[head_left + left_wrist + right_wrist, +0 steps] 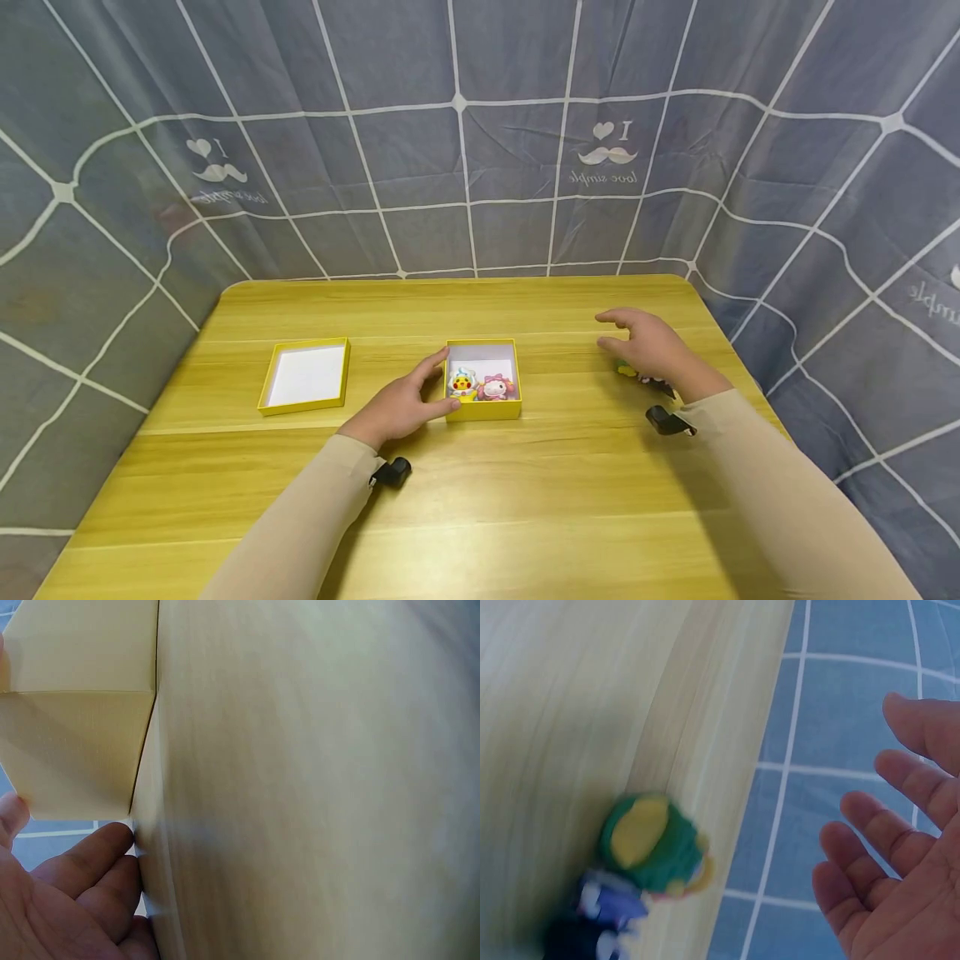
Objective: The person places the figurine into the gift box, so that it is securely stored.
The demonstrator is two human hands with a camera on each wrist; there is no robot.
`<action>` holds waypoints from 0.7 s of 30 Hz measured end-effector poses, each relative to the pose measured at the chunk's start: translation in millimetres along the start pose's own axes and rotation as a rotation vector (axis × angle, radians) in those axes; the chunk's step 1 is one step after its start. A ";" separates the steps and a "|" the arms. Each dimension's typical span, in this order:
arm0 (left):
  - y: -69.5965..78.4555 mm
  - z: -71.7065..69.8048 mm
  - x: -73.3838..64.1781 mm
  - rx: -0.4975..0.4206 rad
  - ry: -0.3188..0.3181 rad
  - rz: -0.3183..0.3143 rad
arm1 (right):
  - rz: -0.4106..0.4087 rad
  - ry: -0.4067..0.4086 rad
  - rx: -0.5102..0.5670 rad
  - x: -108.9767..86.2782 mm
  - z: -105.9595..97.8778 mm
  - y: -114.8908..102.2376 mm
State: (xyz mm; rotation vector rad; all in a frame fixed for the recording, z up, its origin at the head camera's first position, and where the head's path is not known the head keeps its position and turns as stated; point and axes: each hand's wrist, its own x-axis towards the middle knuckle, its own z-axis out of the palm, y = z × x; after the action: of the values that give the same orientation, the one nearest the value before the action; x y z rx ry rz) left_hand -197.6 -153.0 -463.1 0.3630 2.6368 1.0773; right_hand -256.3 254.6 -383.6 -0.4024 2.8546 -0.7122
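Small toy figure, green and yellow on top with blue and dark parts beneath, lying on the wooden table near its right edge, directly below the right hand. Mostly hidden under that hand in the head view, only a green-yellow sliver peeking out at the palm's near side. Shown far more fully, though blurred, in the right wrist view: green cap with a yellow patch, resting on the wood just beside the table edge. Right hand held above it with fingers spread and relaxed, gripping nothing, not touching the toy as far as can be told.

Further left, at mid-table, an open yellow box with a white lining, holding two small figures side by side: a yellow-and-white one and a pink one. Left hand against the box's left wall, thumb along the near corner, fingers straight along the side. Contents out of sight in the left wrist view, which shows only the box's plain outer wall and fingertips at its lower corner.

Well to the left, apart from both hands, the yellow box lid lying white inside up. Grey checked cloth hanging behind and around the table.
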 end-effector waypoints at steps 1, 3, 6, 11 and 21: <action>0.2 0.1 -0.1 0.001 0.000 0.001 | 0.003 -0.002 -0.004 -1.8 -1.6 3.3; 0.6 0.1 -0.3 0.002 0.000 0.000 | 0.012 -0.005 -0.010 -5.1 -4.0 9.7; 1.3 0.2 -0.7 0.004 -0.003 0.000 | 0.027 -0.011 -0.026 -9.4 -6.0 19.7; 1.3 0.1 -1.1 0.008 -0.001 0.002 | 0.048 -0.012 -0.057 -16.3 -7.8 35.4; 0.1 1.0 -1.5 -0.003 -0.002 -0.003 | 0.053 -0.011 -0.081 -31.0 -9.5 61.9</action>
State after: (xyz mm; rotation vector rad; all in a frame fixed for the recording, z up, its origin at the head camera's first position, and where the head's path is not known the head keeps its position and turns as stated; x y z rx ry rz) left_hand -195.9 -152.8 -463.5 0.3588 2.6328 1.0792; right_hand -242.5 320.6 -402.0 -0.3395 2.8790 -0.5850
